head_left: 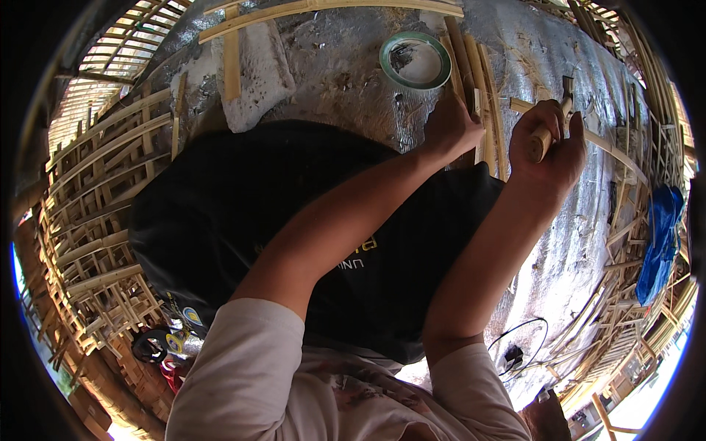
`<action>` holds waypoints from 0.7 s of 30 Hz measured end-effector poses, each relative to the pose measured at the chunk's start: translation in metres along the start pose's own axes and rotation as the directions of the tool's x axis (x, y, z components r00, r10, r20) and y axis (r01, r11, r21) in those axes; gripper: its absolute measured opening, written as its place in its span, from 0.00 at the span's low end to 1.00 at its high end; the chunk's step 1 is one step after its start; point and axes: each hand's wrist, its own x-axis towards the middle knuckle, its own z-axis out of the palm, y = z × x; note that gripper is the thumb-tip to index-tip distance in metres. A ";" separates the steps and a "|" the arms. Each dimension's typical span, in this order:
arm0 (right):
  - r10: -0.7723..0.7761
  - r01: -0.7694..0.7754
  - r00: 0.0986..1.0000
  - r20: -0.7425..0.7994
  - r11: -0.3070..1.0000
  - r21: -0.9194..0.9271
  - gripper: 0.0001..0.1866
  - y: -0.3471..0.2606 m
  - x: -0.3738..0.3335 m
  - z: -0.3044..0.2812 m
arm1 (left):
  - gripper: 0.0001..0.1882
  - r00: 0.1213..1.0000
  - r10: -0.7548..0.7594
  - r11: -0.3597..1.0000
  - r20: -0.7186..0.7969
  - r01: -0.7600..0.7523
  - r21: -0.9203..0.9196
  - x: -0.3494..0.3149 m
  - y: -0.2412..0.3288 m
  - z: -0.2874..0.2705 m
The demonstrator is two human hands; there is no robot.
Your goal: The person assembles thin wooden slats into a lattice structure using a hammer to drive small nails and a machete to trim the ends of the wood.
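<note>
My left hand is closed at the near end of a group of bamboo strips, with its fingers pressed round a pale bamboo strip. Other brown bamboo strips lie alongside, pointing away from me. To the right, my right hand grips a wooden-handled tool; the butt of its handle faces me. A dark metal end shows beyond the fingers, but its full shape is hard to make out. Just past my left hand stands a round dish with a green rim, holding something whitish.
Black cloth covers my lap. A pale stone-like slab lies far left, with bamboo pieces over it. Bamboo lattice rises at left, and more bamboo is stacked at right near a blue plastic bag. Silvery sheeting covers the ground.
</note>
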 end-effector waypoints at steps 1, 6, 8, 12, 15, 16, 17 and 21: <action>-0.004 0.005 1.000 -0.007 1.000 0.008 0.12 -0.002 0.000 0.000 | 0.15 0.992 0.049 0.998 0.119 -0.053 0.033 -0.003 0.002 0.000; -0.004 0.004 1.000 -0.009 1.000 0.000 0.13 0.000 -0.003 0.004 | 0.13 0.893 0.092 0.955 0.441 -0.205 0.214 -0.009 0.017 -0.006; -0.001 0.001 1.000 0.020 1.000 -0.001 0.13 0.001 -0.001 0.003 | 0.13 0.864 0.102 0.941 0.493 -0.244 0.233 -0.008 0.018 -0.005; -0.023 0.023 1.000 -0.013 0.999 -0.043 0.13 0.004 -0.002 0.004 | 0.13 0.832 0.043 0.912 0.554 -0.260 0.319 -0.002 0.025 0.000; -0.007 0.007 1.000 0.002 1.000 -0.021 0.13 0.002 -0.001 0.003 | 0.14 0.843 0.004 0.870 0.537 -0.268 0.414 -0.005 0.033 0.006; -0.007 0.007 1.000 0.017 1.000 -0.027 0.13 0.001 -0.001 0.002 | 0.14 0.853 0.007 0.853 0.522 -0.277 0.442 -0.006 0.036 0.008; -0.006 0.007 0.999 0.032 1.000 -0.030 0.12 0.002 0.000 0.001 | 0.15 0.873 0.014 0.863 0.487 -0.257 0.435 -0.007 0.034 0.011; -0.010 0.009 0.999 0.036 1.000 0.005 0.12 0.000 0.000 0.001 | 0.19 0.887 -0.009 0.924 0.462 -0.169 0.343 -0.005 0.035 0.006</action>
